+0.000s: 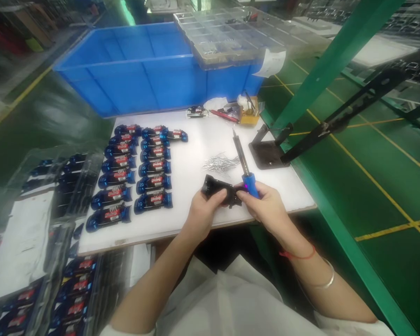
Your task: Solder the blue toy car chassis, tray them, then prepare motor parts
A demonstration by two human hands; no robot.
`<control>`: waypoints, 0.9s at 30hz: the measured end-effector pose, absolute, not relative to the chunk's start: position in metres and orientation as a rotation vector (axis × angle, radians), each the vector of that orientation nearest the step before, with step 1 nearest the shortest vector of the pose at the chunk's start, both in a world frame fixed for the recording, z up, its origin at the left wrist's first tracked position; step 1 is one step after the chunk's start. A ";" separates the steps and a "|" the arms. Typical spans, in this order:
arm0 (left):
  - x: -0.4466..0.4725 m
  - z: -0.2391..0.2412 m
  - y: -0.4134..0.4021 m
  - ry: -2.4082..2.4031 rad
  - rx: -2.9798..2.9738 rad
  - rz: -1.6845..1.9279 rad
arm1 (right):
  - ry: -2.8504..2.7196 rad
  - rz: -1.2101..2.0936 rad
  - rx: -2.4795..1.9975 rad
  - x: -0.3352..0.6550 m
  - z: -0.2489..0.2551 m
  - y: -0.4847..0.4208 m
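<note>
Left hand (203, 209) is pinching the black part (215, 186) at the table's (187, 163) 6 o'clock edge; right hand (268, 204) is gripping the soldering iron (243, 163), tip pointing 11 o'clock, off the part. From where I'm standing, likely positioning; next move's calling for a steady part. Wires (219, 163) are lying at 12 o'clock, blue units (156, 183) 10.

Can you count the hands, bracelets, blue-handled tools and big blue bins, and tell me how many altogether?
Hands: 2 (left hand, right hand)
Bracelets: 2 (red bracelet, silver bracelet)
Blue-handled tool: 1
Big blue bin: 1
Total: 6
</note>
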State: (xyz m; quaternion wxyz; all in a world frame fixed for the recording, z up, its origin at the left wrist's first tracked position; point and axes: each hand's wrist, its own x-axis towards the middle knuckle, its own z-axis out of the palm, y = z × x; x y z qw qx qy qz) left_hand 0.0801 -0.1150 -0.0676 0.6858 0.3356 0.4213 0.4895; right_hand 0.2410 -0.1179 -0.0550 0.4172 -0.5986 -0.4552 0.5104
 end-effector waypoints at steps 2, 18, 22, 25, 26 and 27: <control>0.078 -0.065 -0.113 0.891 0.680 1.071 | -1.151 1.294 -1.515 0.243 -0.050 -0.116; 0.047 -0.066 -0.096 0.993 1.024 0.819 | -1.434 1.179 -1.547 0.249 -0.030 -0.098; 0.044 -0.069 -0.096 1.052 1.118 0.814 | -1.487 1.178 -1.542 0.250 -0.032 -0.094; 0.047 -0.071 -0.097 1.103 1.131 0.862 | -1.487 1.168 -1.556 0.249 -0.036 -0.090; 0.048 -0.071 -0.097 1.116 1.126 0.876 | -1.491 1.153 -1.564 0.248 -0.037 -0.089; 0.049 -0.072 -0.097 1.132 1.124 0.890 | -1.499 1.126 -1.574 0.248 -0.038 -0.088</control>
